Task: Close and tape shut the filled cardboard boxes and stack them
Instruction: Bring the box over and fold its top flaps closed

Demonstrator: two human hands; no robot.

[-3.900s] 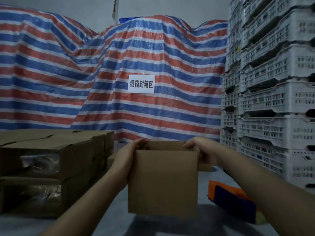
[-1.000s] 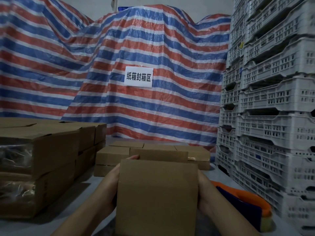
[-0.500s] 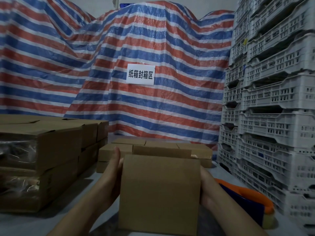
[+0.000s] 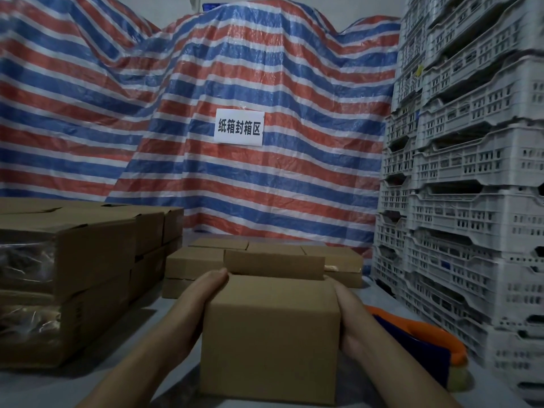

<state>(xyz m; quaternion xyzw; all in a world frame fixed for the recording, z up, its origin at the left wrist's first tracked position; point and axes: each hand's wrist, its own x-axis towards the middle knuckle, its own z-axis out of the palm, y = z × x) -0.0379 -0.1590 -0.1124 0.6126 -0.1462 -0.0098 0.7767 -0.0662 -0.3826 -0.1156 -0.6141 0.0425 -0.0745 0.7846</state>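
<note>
While the small cardboard box (image 4: 270,337) stands on the grey bench (image 4: 35,390) near the viewer, both hands press flat against its sides, apart with the box between them: the left hand (image 4: 203,298) lies along the left wall with its fingers straight, and the right hand (image 4: 350,316) lies against the right wall. The box's far flap (image 4: 273,264) stands up. Beyond it sit low closed boxes (image 4: 194,260), and a stack of larger boxes (image 4: 88,260) fills the left. An orange and blue tape dispenser (image 4: 424,346) lies just right of the box, near stacked white crates (image 4: 471,201). A striped tarpaulin (image 4: 265,69) with a white sign (image 4: 239,128) hangs at the far side.
</note>
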